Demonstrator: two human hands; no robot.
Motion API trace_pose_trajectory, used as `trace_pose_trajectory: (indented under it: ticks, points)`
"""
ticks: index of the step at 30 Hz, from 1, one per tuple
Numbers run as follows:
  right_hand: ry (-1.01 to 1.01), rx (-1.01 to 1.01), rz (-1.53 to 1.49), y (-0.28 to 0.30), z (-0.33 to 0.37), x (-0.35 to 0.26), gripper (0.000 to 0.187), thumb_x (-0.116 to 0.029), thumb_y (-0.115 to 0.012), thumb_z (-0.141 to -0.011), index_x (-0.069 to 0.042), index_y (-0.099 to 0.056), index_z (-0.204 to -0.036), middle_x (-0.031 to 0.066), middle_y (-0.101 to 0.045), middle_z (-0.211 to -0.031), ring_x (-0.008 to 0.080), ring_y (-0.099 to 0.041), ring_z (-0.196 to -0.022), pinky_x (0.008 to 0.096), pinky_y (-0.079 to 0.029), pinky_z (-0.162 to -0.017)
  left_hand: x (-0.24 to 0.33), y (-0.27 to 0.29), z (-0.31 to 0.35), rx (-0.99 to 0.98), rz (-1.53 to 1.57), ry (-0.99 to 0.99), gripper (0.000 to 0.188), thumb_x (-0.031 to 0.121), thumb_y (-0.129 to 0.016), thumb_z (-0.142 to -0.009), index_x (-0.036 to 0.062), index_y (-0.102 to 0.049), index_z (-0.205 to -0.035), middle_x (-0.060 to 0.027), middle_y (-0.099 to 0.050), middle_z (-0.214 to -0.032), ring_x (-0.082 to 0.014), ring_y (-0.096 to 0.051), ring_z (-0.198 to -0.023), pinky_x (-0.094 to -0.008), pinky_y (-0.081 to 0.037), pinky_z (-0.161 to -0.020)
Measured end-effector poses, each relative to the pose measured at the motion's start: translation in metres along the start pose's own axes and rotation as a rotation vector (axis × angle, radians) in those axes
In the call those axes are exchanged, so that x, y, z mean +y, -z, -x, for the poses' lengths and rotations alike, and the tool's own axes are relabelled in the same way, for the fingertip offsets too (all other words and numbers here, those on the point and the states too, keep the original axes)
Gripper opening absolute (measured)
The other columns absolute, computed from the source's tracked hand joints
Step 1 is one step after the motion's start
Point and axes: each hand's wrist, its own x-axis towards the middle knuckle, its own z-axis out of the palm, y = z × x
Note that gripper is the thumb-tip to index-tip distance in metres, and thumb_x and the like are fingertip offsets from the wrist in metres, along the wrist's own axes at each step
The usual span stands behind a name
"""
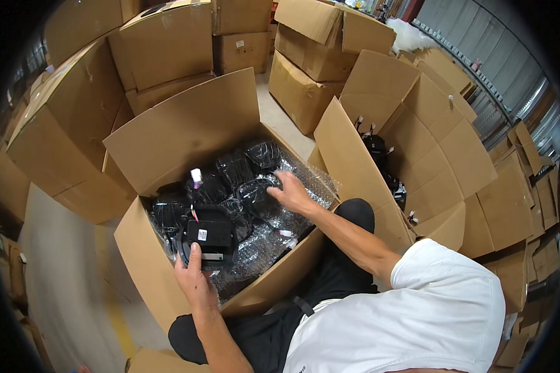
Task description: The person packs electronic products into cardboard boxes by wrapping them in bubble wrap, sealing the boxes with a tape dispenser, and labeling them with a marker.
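Black part (209,238) gripped by left hand (193,278); right hand (292,194) spread, fingertips hidden among bagged parts (255,196).

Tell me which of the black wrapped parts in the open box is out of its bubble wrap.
The black part under the left hand, at the box's near-left corner. It is bare with a white label, while the others stay wrapped.

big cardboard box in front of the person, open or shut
Open: the big cardboard box has its flaps spread outward, showing black bubble-wrapped parts inside.
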Motion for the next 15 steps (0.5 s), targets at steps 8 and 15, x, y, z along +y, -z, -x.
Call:
trace_pose_trajectory:
  ticks: [8, 15]
  points:
    - [1.16, -0.146, 0.114, 0.058, 0.062, -0.124, 0.075, -0.024, -0.084, -0.062, -0.003, -0.058, -0.128, 0.0211, -0.057, -0.133, 0.0362, -0.055, -0.126, 0.0487, -0.043, -0.108, -0.013, 0.01, -0.005, -0.313, -0.159, 0.33, 0.035, 0.034, -0.056, -0.1, 0.0022, -0.064, -0.113, -0.0024, -0.067, -0.094, -0.0112, -0.065, -0.076, -0.0229, -0.052, -0.062]
    - [0.354, 0.007, -0.307, 0.123, 0.036, -0.096, 0.048, -0.025, -0.078, -0.086, 0.002, -0.059, -0.121, 0.0123, -0.068, -0.11, 0.0229, -0.068, -0.099, 0.0354, -0.055, -0.089, -0.001, -0.022, -0.004, -0.617, -0.001, 0.348, 0.068, 0.052, -0.045, -0.104, -0.0095, -0.05, -0.134, -0.0224, -0.072, -0.098, -0.0261, -0.072, -0.091, -0.0327, -0.059, -0.073]
